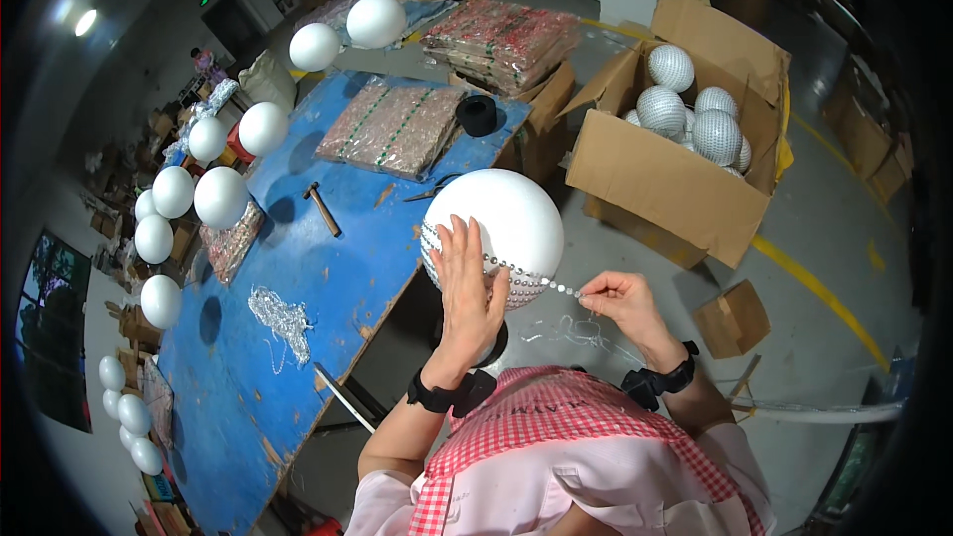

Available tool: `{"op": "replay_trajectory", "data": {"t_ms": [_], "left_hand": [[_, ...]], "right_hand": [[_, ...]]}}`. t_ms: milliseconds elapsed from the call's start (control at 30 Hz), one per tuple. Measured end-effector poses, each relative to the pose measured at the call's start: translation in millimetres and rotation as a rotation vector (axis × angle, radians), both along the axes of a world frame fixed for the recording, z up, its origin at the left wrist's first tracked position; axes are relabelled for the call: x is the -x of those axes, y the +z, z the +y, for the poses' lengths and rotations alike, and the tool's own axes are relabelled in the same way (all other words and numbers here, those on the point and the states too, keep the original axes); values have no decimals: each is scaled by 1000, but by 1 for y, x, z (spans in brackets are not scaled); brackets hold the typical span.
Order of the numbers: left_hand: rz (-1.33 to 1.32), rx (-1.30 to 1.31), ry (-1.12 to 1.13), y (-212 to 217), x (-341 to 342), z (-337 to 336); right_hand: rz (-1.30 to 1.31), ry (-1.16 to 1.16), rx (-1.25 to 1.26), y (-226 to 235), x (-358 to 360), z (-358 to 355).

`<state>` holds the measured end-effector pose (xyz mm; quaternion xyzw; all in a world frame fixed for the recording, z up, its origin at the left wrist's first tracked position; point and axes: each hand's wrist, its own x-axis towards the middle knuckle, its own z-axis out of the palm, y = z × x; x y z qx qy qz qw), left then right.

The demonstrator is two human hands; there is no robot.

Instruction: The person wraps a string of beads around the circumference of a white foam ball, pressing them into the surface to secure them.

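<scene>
In front of me is a large white ball (506, 213), its lower part ringed by rows of silver rhinestones. My left hand (464, 288) lies against the ball's left front side, fingers stretched out and thumb beside the rows. To the right of the ball, my right hand (623, 303) pinches the end of a rhinestone chain (563, 288). That chain runs from the fingertips to the ball's surface. A dark round part (496, 345) shows just under the ball; how the two connect is hidden.
A blue worktable (338, 313) on the left carries a hammer (322, 208), a tangle of silver chain (280, 323), a black roll (477, 115) and a bagged pack (389, 127). White balls (220, 199) line its far side. An open carton (655, 174) at right holds several rhinestone-covered balls (715, 134).
</scene>
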<state>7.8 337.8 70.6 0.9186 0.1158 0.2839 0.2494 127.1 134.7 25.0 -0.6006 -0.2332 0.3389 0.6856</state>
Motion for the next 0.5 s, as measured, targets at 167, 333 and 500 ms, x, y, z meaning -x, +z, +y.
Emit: {"op": "replay_trajectory", "data": {"t_ms": [167, 333, 500], "left_hand": [[39, 35, -1, 2, -1, -2], [62, 20, 50, 1, -3, 2], [66, 5, 69, 4, -4, 2]], "right_hand": [[-447, -89, 18, 20, 15, -4], [-164, -72, 6, 14, 12, -5], [-97, -84, -139, -4, 6, -4]]}}
